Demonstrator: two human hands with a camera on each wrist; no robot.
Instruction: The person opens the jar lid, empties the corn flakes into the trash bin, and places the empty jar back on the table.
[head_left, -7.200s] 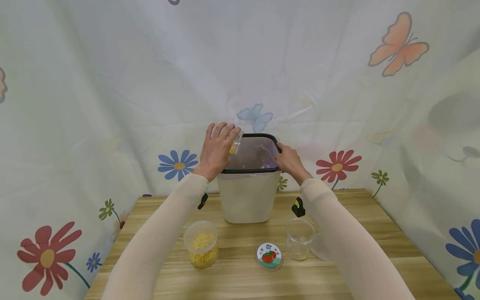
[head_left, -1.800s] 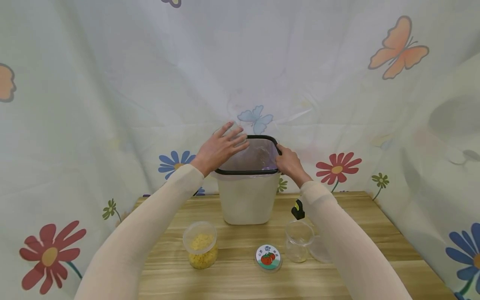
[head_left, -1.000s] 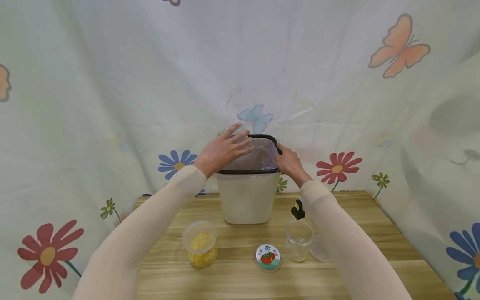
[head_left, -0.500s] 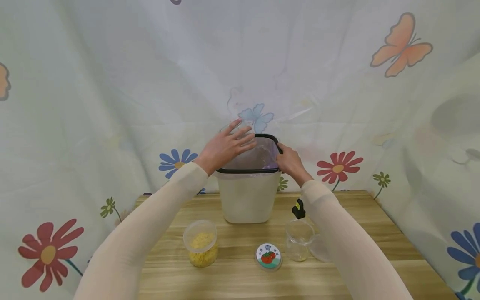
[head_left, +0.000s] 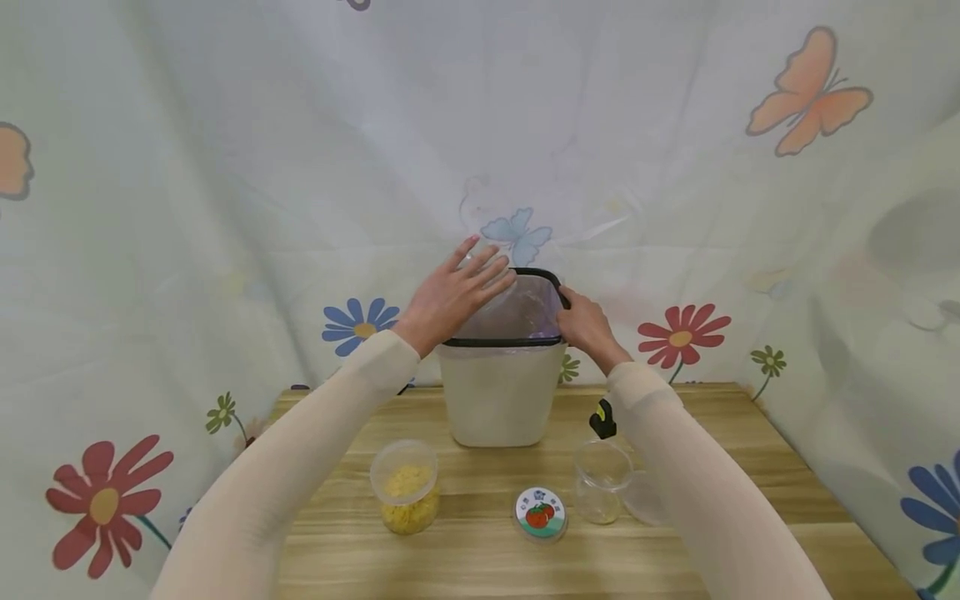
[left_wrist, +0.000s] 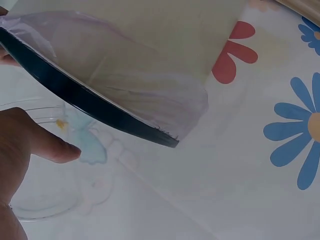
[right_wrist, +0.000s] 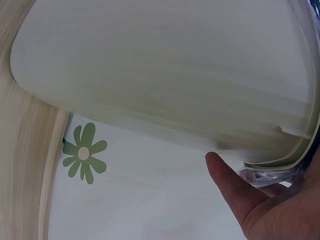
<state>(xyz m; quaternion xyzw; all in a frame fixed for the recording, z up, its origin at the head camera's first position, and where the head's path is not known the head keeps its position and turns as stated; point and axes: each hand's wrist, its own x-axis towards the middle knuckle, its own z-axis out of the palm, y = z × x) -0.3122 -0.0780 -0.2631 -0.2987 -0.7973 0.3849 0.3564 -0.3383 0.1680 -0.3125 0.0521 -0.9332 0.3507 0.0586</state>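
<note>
The bin (head_left: 495, 396) stood upright toward the back of the desk (head_left: 360, 567) in the head view, off-white, with a black rim (head_left: 502, 342) and a thin plastic bag (head_left: 517, 312) lining its mouth. The left grip (head_left: 453, 292) was raised over the left part of the opening, back of the hand to the camera, fingers spread and hiding most of what it held. The right grip (head_left: 588, 323) was closed on the bin's right edge. In front, on the desk, a tub of yellow pieces (head_left: 408, 500) stood to the left, a round tomato-printed lid (head_left: 540, 515) lay near the middle, and a clear jar (head_left: 600, 496) stood just beside a pale disc (head_left: 647, 500) partly covered by the right sleeve (head_left: 705, 475). A curtain (head_left: 247, 167) with flowers and butterflies hung behind. In the left wrist view, the left grip was holding a clear container (left_wrist: 45, 195), its thumb (left_wrist: 57, 147) against the wall; a yellow speck showed inside, and the container was near the rim. In the right wrist view, the bin's side filled much of the frame, and the right grip held the edge, bag bunched beside the fingers, which were partly hidden.
</note>
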